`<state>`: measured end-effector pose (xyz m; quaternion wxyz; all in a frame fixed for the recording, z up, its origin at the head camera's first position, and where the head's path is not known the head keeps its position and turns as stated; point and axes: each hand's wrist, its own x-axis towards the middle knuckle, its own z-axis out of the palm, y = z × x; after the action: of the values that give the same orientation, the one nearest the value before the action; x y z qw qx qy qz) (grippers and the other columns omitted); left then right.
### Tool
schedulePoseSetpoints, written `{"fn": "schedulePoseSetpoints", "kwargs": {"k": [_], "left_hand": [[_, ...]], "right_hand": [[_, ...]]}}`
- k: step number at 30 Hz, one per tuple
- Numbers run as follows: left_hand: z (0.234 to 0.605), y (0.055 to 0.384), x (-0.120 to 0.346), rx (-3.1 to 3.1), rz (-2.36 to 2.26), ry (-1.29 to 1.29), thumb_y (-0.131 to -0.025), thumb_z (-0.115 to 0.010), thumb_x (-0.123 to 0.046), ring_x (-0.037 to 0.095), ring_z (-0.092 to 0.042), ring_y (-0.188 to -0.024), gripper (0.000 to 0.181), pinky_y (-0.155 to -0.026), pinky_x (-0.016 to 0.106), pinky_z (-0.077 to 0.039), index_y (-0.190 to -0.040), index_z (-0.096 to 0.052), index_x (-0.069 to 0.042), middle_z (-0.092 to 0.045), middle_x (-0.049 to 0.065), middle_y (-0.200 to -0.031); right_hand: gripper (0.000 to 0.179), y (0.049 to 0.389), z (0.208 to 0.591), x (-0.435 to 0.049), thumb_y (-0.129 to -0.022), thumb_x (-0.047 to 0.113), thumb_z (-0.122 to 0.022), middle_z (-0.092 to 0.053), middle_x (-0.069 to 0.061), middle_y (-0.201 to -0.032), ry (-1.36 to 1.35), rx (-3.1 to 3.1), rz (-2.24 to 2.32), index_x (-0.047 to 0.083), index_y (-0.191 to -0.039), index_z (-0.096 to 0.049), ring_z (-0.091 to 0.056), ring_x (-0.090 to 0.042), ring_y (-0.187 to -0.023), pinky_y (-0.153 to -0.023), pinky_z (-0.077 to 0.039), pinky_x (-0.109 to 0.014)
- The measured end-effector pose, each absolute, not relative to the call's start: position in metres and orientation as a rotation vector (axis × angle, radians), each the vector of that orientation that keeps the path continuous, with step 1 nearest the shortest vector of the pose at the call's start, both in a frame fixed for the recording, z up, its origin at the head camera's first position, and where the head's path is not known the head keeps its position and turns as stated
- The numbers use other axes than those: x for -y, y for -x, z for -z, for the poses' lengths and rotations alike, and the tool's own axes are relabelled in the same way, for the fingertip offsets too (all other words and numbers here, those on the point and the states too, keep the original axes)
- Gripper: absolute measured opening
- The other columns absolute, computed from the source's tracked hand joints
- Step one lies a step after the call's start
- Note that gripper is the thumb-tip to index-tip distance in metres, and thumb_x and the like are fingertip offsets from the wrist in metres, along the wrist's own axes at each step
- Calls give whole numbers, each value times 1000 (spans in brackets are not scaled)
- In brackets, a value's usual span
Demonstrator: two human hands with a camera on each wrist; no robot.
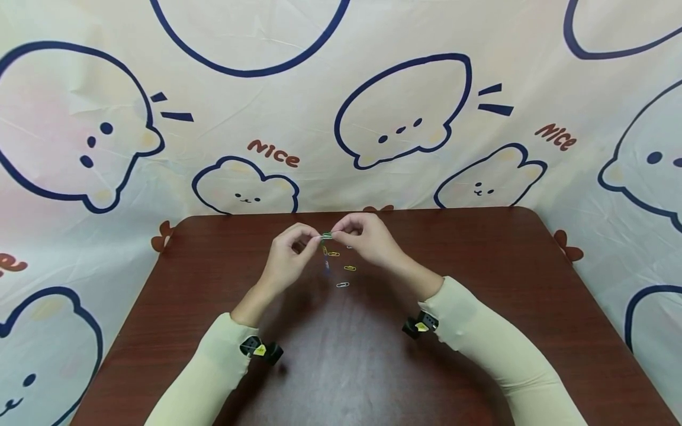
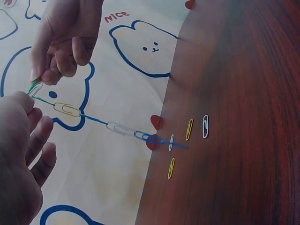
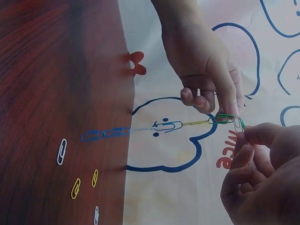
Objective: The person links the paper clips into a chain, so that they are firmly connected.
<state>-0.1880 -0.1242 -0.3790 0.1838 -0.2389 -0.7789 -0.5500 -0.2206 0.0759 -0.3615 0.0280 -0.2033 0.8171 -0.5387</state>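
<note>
A chain of linked paper clips [image 2: 67, 109] in green, yellow, blue and white hangs above the table's far part. My left hand [image 1: 285, 254] pinches its upper end between thumb and forefinger, near a white paper clip [image 3: 237, 124]. Close against those fingertips, my right hand [image 1: 370, 236] pinches a green paper clip [image 2: 33, 85] beside the white one. Fingertips partly hide both clips, so I cannot tell whether the green one is hooked on. The chain's lowest blue clips [image 3: 105, 133] dangle freely below the hands.
Loose on the brown table [image 1: 330, 367] lie a yellow paper clip [image 1: 334, 254], a second yellow clip [image 1: 350, 268], a white clip [image 1: 343, 284] and another white clip [image 3: 96, 215]. Behind the table's far edge hangs a cartoon-printed cloth [image 1: 314, 118].
</note>
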Motion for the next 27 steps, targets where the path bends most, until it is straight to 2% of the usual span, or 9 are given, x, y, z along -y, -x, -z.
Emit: {"fn": "schedulePoseSetpoints", "kwargs": {"k": [10, 16, 20, 27], "left_hand": [[378, 189, 123, 2169, 1500, 697, -91, -68, 10, 8, -56, -67, 4, -59, 24, -47, -89, -67, 6, -64, 14, -83], [386, 197, 126, 2178, 1476, 681, -91, -68, 9, 10, -55, -67, 3, -58, 31, -47, -90, -67, 7, -64, 16, -83], [402, 207, 130, 2197, 1471, 668, -90, -69, 11, 11, -56, -68, 6, -58, 30, -47, -92, -69, 5, -65, 15, -85], [409, 210, 136, 2224, 1502, 680, -94, -72, -1, 13, -57, -74, 5, -62, 26, -49, -97, -71, 2, -67, 7, -89]], "right_hand": [[7, 222, 363, -82, -96, 10, -72, -70, -12, -86, 580, -2542, 1638, 3, -97, -73, -62, -27, -74, -65, -51, -27], [7, 222, 363, -85, -97, 10, -70, -68, -9, -85, 561, -2563, 1605, 3, -98, -72, -58, -22, -72, -63, -48, -27], [7, 221, 363, -86, -98, 11, -69, -67, -6, -84, 560, -2569, 1592, 4, -98, -71, -57, -22, -72, -63, -47, -28], [7, 219, 362, -85, -98, 10, -69, -66, -7, -83, 608, -2568, 1607, 3, -98, -70, -60, -33, -75, -63, -49, -28]]}}
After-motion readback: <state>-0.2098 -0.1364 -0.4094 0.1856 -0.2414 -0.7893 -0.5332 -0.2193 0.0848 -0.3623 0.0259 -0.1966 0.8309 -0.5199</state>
